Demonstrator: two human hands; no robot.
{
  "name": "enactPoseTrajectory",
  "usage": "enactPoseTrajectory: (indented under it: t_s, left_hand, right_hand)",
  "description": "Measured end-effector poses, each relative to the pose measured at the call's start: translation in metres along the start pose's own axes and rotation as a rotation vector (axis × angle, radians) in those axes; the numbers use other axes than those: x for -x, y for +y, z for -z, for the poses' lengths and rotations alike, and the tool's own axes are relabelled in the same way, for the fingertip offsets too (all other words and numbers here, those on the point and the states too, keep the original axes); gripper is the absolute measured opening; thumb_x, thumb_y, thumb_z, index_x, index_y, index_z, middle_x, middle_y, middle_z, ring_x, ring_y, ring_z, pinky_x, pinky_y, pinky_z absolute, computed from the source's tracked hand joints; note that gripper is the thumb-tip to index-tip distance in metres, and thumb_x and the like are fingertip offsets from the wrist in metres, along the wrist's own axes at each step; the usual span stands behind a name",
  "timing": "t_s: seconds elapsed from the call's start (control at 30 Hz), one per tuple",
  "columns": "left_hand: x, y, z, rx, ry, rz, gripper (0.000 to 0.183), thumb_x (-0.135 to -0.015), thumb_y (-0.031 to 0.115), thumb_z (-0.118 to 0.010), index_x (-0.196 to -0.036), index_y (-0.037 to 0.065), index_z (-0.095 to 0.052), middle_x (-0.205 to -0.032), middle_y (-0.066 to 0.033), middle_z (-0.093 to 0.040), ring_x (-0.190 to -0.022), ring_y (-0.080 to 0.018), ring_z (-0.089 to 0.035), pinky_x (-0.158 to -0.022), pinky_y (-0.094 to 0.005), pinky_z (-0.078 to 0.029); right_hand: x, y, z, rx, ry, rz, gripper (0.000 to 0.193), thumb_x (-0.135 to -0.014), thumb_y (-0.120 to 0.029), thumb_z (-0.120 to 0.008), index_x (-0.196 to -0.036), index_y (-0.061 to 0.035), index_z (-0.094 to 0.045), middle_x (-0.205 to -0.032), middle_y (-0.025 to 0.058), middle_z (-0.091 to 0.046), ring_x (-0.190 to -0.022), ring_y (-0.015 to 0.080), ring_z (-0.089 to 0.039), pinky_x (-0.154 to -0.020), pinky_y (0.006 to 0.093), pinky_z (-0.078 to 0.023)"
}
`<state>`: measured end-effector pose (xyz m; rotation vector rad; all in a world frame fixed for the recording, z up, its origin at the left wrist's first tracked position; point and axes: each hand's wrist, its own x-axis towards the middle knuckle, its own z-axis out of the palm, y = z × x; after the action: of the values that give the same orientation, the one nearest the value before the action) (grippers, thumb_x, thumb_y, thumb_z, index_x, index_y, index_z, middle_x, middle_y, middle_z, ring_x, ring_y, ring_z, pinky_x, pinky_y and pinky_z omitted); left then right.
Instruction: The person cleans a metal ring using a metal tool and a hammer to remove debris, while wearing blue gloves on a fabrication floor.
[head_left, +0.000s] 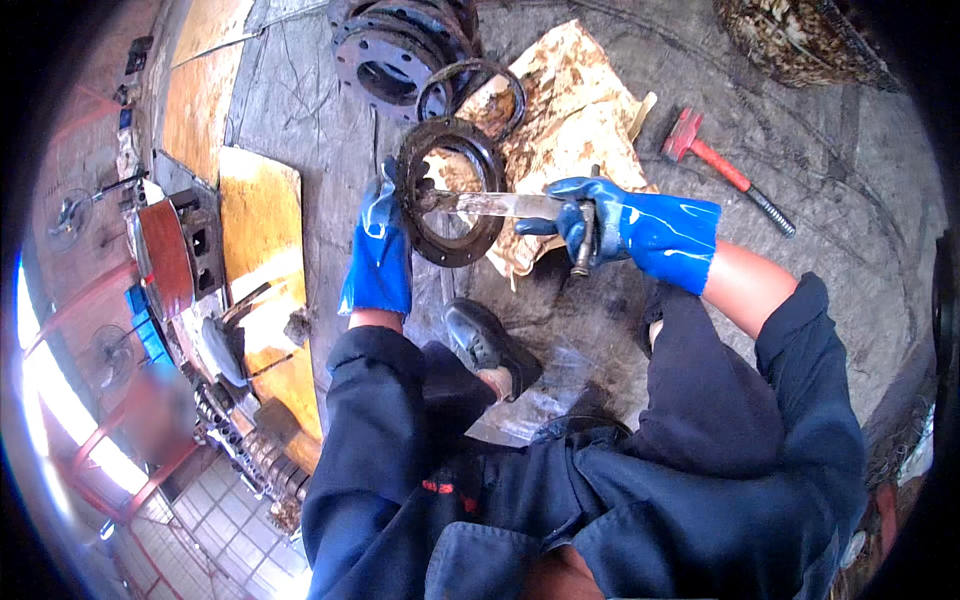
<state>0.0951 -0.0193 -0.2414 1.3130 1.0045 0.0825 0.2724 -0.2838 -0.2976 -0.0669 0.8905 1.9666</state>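
Left hand [380, 245], blue glove, grip closed on the left rim of a dark rusty flange ring [450, 192], holding it on edge at centre frame, bore facing the camera. Right hand [600, 225], blue glove, fist wrapped around the handle of a flat scraper blade [490, 204]. The blade runs horizontally leftward across the ring's bore, and its tip touches the inner edge on the ring's left side.

Edges: the ring's lower rim sits just above a black shoe [485, 345]. Its upper right rim is near a thinner loose ring [472, 95] lying on stained paper sheeting [575, 110]. A stack of 2 or more bolted flanges [390, 55] sits at upper centre, just beyond the loose ring.

Open room: bare grey concrete floor [850, 170] to the right of the frame, holding only a red-handled hammer [715, 160], well apart from the right hand. Left of the left hand there is a strip of floor, then plywood sheets [260, 215] and a machine block [185, 250] at mid left. Lower frame is filled by dark blue coveralls. A woven basket [800, 40] sits at the upper right edge.
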Motion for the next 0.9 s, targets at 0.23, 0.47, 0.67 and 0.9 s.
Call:
enactPoseTrajectory:
  t_s: [0.23,0.47,0.67,0.9]
  left_hand:
    - [0.012,0.004,-0.016,-0.036,0.020,-0.086,0.054,-0.097,0.045,-0.045,-0.128,0.002,-0.048,-0.111,-0.0121,-0.063,-0.090,-0.0224,-0.061,-0.077,-0.0321,-0.048]
    - [0.019,0.015,-0.030,-0.004,0.017,-0.134,0.053,-0.097,0.044,-0.045,-0.128,0.001,-0.049,-0.110,-0.0116,-0.063,-0.090,-0.0219,-0.061,-0.077,-0.0318,-0.048]
    - [0.022,0.021,-0.032,0.008,0.008,-0.164,0.052,-0.097,0.043,-0.045,-0.127,0.001,-0.049,-0.109,-0.0113,-0.063,-0.090,-0.0214,-0.060,-0.077,-0.0315,-0.048]
    - [0.031,0.028,-0.036,0.009,0.002,-0.189,0.052,-0.097,0.043,-0.046,-0.127,0.001,-0.050,-0.108,-0.0108,-0.063,-0.089,-0.0208,-0.060,-0.076,-0.0311,-0.048]
  right_hand:
    - [0.136,-0.002,-0.020,0.014,-0.107,0.456,0.066,-0.089,-0.032,-0.056,-0.136,0.0094,-0.034,-0.054,-0.0055,-0.048,-0.046,0.0057,-0.042,-0.050,0.0233,-0.037]
    - [0.277,0.064,-0.085,0.560,0.379,1.702,0.053,-0.092,-0.033,-0.054,-0.134,-0.0019,-0.042,-0.098,0.0146,-0.068,-0.054,0.0092,-0.054,-0.051,0.0240,-0.044]
    - [0.336,0.027,-0.067,1.633,2.479,1.590,0.040,-0.091,-0.028,-0.054,-0.128,-0.0138,-0.053,-0.105,0.0147,-0.066,-0.083,0.0303,-0.066,-0.072,0.0422,-0.052]
    - [0.333,0.041,-0.049,1.621,2.849,0.704,0.043,-0.087,-0.023,-0.058,-0.129,-0.0152,-0.052,-0.109,0.0171,-0.064,-0.094,0.0378,-0.063,-0.078,0.0478,-0.050]
